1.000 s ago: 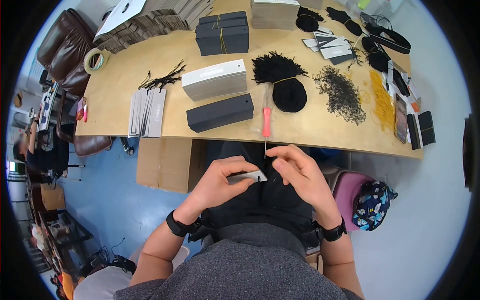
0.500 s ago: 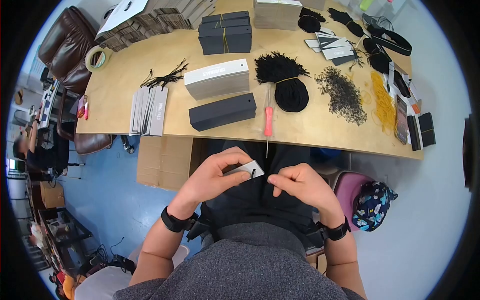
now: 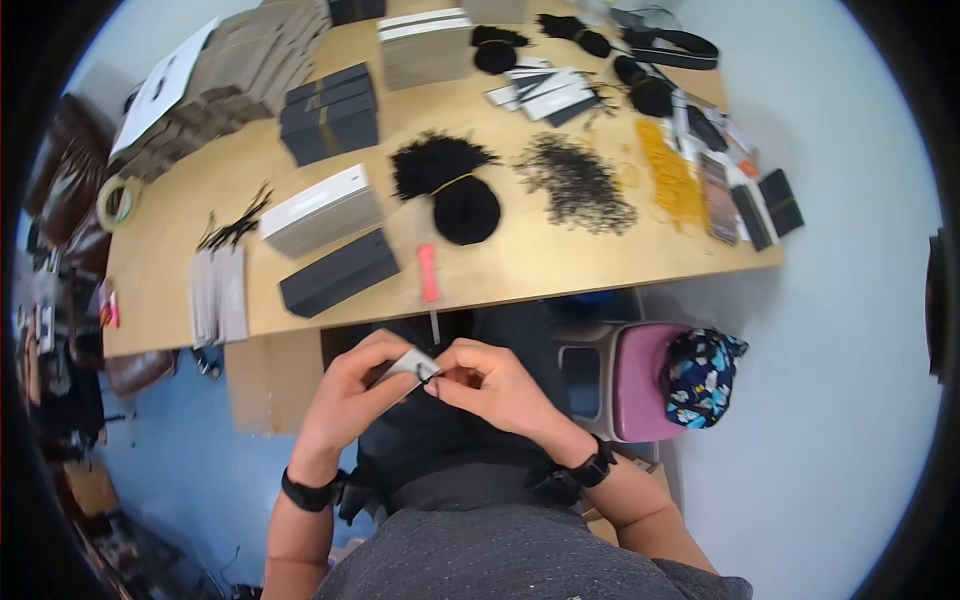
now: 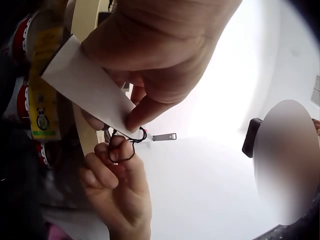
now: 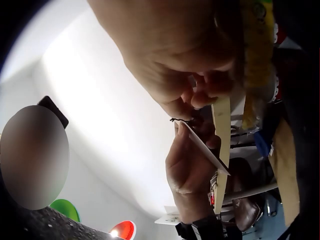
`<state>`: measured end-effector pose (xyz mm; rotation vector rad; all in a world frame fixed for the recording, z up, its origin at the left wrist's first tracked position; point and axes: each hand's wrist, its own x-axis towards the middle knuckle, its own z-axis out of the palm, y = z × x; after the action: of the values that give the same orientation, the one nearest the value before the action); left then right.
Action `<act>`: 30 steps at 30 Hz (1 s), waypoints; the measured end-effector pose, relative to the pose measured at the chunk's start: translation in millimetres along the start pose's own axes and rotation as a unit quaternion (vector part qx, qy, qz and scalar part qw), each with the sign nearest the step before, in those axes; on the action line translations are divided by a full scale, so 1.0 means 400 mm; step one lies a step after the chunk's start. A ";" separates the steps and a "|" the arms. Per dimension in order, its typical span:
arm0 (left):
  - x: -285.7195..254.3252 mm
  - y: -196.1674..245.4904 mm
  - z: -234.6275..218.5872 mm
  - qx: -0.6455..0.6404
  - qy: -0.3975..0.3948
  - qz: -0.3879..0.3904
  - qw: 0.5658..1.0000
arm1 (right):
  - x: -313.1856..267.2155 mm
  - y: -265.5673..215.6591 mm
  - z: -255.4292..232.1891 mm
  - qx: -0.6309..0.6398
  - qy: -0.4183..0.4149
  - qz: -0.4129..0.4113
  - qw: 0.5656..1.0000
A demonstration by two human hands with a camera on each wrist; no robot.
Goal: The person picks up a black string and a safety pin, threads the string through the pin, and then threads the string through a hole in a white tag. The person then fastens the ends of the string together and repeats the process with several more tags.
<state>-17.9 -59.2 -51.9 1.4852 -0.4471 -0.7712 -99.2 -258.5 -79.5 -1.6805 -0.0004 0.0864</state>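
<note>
My left hand pinches a pale card tag between thumb and fingers, over the lap. In the left wrist view the tag slants down to a black cord looped at its lower end. My right hand meets the tag's end, and its curled fingers and thumb pinch the cord. In the left wrist view the right hand has the loop around its fingertips. The right wrist view shows the tag edge-on in the left hand, with the right hand above.
On the table lie a white tag stack, a dark stack, a bundle of black cords, a red-handled tool, black loops and yellow bands. A pink stool holds a patterned cloth.
The head view has shifted and turned, so the table sits further left. The right hand has closed the gap to the tag and now touches its corded end; the left hand still holds the tag.
</note>
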 end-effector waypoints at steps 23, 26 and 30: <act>-0.170 0.148 -0.073 0.308 0.106 -0.001 0.946 | -0.028 -0.043 -0.081 0.279 -0.103 0.164 0.941; -0.153 0.178 -0.164 0.339 0.294 0.049 0.892 | -0.018 -0.043 -0.053 0.241 -0.123 0.142 0.952; -0.052 0.180 -0.297 0.292 0.432 0.159 0.838 | -0.019 -0.050 -0.040 0.201 -0.151 0.154 0.955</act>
<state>63.5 33.9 14.4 2.0676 -0.2131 0.3846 -104.7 -272.3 -57.5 -1.2342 0.0468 0.5438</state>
